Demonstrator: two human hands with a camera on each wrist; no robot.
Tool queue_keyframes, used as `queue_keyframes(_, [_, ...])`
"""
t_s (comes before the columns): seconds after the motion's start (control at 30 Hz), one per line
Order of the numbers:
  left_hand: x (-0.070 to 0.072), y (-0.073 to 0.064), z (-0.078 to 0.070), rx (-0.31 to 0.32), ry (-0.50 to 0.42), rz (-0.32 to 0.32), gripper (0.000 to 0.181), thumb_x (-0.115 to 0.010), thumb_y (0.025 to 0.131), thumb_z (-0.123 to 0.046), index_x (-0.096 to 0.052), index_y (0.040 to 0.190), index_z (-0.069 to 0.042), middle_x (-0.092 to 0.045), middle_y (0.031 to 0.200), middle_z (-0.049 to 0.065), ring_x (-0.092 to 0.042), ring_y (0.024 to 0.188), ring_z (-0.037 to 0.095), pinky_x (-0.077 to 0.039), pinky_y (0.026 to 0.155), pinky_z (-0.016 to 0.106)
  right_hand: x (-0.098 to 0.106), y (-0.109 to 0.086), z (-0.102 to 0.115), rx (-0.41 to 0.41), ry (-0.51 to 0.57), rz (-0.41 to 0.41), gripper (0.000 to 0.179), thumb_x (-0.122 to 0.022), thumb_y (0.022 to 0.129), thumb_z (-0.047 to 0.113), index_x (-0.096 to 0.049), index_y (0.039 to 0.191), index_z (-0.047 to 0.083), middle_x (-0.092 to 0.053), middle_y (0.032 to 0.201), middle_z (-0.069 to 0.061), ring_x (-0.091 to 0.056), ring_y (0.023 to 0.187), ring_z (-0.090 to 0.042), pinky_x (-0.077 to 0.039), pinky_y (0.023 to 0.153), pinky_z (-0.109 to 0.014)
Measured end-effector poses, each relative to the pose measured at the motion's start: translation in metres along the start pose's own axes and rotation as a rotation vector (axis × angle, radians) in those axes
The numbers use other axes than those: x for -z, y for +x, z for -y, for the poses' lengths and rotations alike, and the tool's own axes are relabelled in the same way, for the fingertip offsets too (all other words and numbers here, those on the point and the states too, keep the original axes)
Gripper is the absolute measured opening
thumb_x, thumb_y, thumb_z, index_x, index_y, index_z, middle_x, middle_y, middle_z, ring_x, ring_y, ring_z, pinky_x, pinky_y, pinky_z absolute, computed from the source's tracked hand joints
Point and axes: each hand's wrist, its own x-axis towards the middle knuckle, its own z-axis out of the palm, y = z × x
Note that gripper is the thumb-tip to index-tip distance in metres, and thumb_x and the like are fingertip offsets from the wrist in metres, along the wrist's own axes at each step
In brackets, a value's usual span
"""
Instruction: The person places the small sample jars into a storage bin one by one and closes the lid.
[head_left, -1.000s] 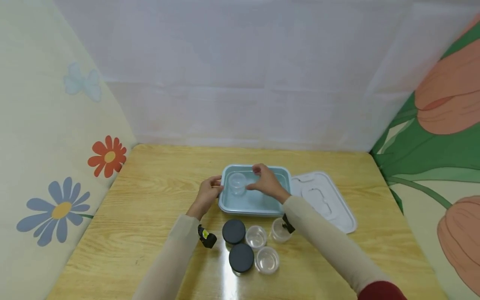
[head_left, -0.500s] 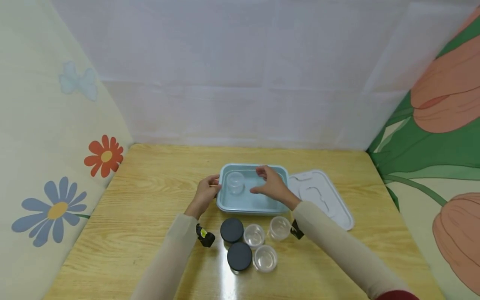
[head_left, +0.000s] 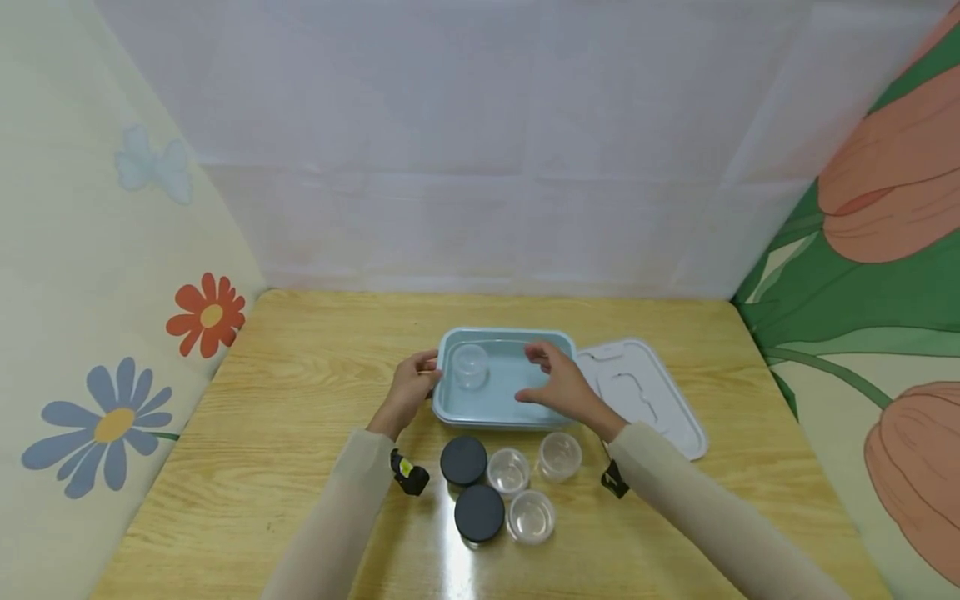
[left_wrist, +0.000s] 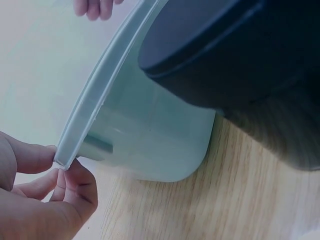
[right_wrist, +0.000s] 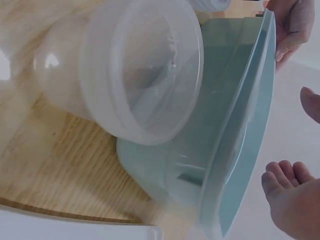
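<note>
A light-blue rectangular container (head_left: 487, 423) stands on the table, and a clear round cup (head_left: 471, 367) sits inside at its left end. My left hand (head_left: 408, 390) is at the container's left side; in the left wrist view its thumb and fingers pinch the rim (left_wrist: 82, 115). Over the right half of the container hovers my right hand (head_left: 566, 387), thumb and fingers spread apart and bent a little, holding nothing. In the right wrist view the right hand (right_wrist: 297, 200) is beyond the container's rim, partly cut off by the frame edge.
Two black-lidded jars (head_left: 480, 513) stand in front of the container. Beside them are three clear open cups (head_left: 531, 518); one looms large in the right wrist view. A white lid (head_left: 656, 408) lies right of the container. A pale cloth backdrop (head_left: 480, 208) hangs behind the table.
My right hand has drawn back to the right, away from the cup in the container. The cup stays at the container's left end. My left hand keeps its hold on the rim.
</note>
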Motion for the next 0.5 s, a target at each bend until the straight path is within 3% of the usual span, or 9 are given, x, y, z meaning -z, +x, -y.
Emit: queue_keyframes(0.5, [0.002,0.001,0.001,-0.012,-0.005,0.026,0.045,-0.047,0.094,0.002,-0.043,0.140,0.000,-0.047,0.111,0.013,-0.051,0.091,0.016,-0.050,0.069,0.020,0.011,-0.028,-0.012,-0.008,0.011,-0.019,0.072,-0.080,0.076,0.012,-0.042,0.134,-0.004,-0.048,0.134,-0.024,-0.047,0.126,-0.036,-0.038,0.108,-0.045])
